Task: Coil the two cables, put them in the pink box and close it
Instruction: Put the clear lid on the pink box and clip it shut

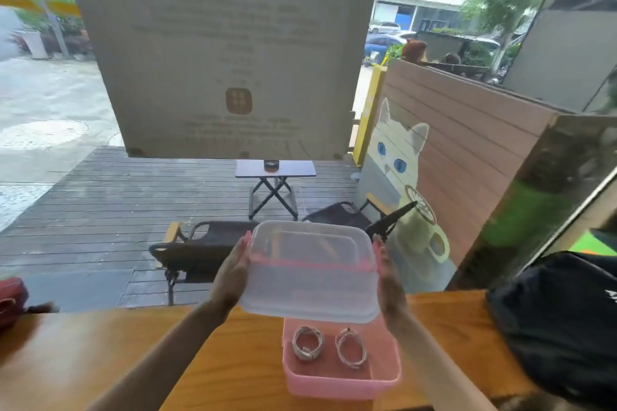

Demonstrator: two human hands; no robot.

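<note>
A: what's on the wooden counter?

B: the pink box, open, with two coiled cables lying side by side inside, not touching. The clear lid is up in the air above it, left hand and right hand clamped on its opposite sides.

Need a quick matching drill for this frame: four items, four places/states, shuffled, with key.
Items:
1. translucent lid
2. two coiled cables
3. pink box
4. black bag

Places/states:
A. on the wooden counter, open
B. held in the air between the left hand and the right hand
C. at the right end of the counter
D. lying side by side inside the box

Pairs: 1-B, 2-D, 3-A, 4-C
</note>
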